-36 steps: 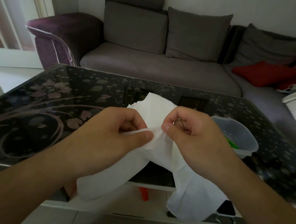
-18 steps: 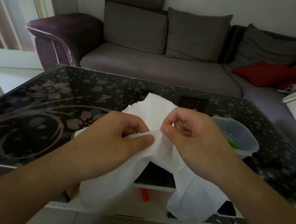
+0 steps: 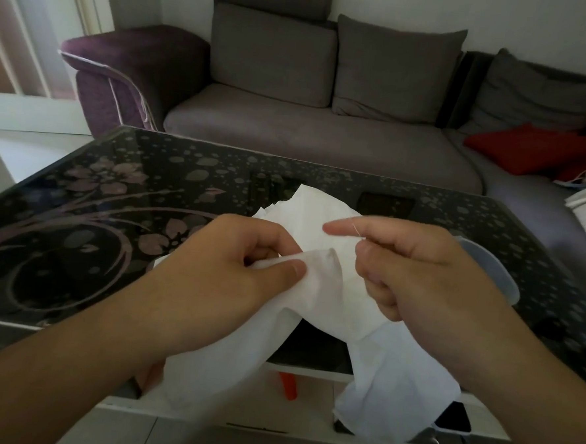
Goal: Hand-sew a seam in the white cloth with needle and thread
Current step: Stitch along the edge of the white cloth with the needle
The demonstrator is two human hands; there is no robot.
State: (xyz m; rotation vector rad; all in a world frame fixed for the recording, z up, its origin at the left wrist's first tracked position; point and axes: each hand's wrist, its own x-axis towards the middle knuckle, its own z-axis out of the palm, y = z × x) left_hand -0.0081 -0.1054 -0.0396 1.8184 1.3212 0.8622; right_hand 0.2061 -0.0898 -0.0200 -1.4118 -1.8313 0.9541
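The white cloth hangs over the near edge of the dark glass table, bunched up between my hands. My left hand pinches a fold of the cloth between thumb and fingers. My right hand has come off the cloth and sits just right of that fold, its index finger pointing left. A thin needle or thread shows at the right thumb and index finger, pinched there. A faint thread runs down from it toward the cloth.
A clear plastic tub stands on the table behind my right hand. A grey sofa with a red cushion lies beyond the table. Something orange shows under the table's edge.
My right hand has let go of the cloth fold and drawn up and to the right, its index finger now stretched out. The left hand keeps its pinch on the cloth.
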